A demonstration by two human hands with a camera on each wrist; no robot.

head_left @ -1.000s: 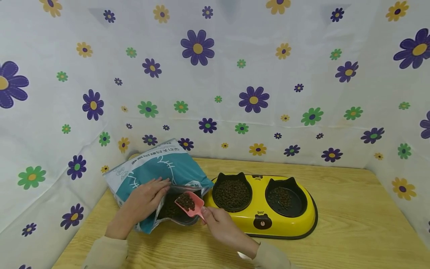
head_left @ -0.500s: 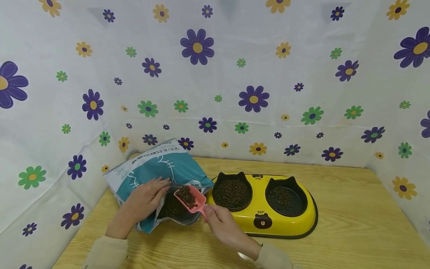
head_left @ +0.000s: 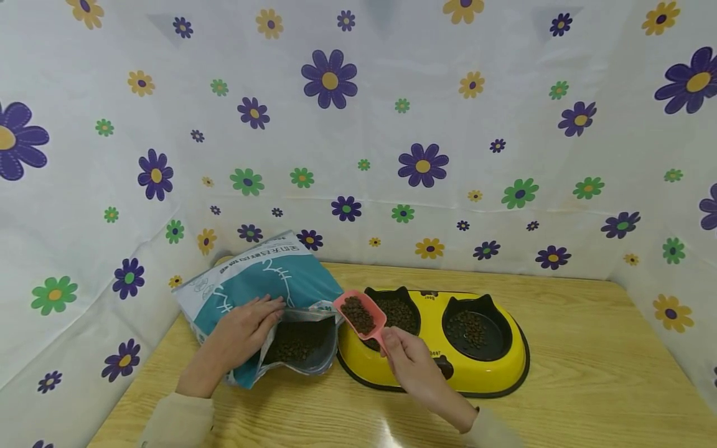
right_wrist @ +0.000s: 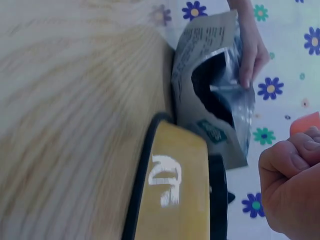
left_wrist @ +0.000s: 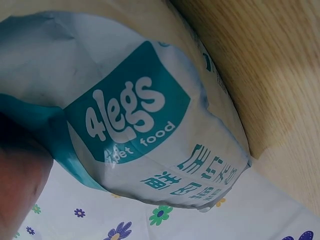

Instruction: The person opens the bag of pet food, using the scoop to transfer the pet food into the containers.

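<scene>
My right hand [head_left: 414, 364] grips the handle of a pink scoop [head_left: 378, 310] heaped with brown kibble. The scoop is level, above the left black bowl [head_left: 408, 298] of a yellow double pet feeder [head_left: 476, 378]. In the right wrist view the curled fingers show, with the scoop [right_wrist: 305, 125] mostly behind them. My left hand [head_left: 241, 333] rests on a blue and white pet food bag [head_left: 269, 274], its fairly straight fingers beside the mouth. The bag lies on its side, mouth gaping toward me, with kibble inside. The left thumb is hidden in the head view.
The feeder's right black bowl [head_left: 495, 330] holds a smaller amount of kibble than the left one. All of it stands on a wooden table [head_left: 588, 373]. Behind and at both sides hangs a white flower-print sheet [head_left: 392, 249].
My right hand has lifted the loaded scoop out of the bag's mouth and carried it right, over the left bowl. The left hand and the bag have stayed in place.
</scene>
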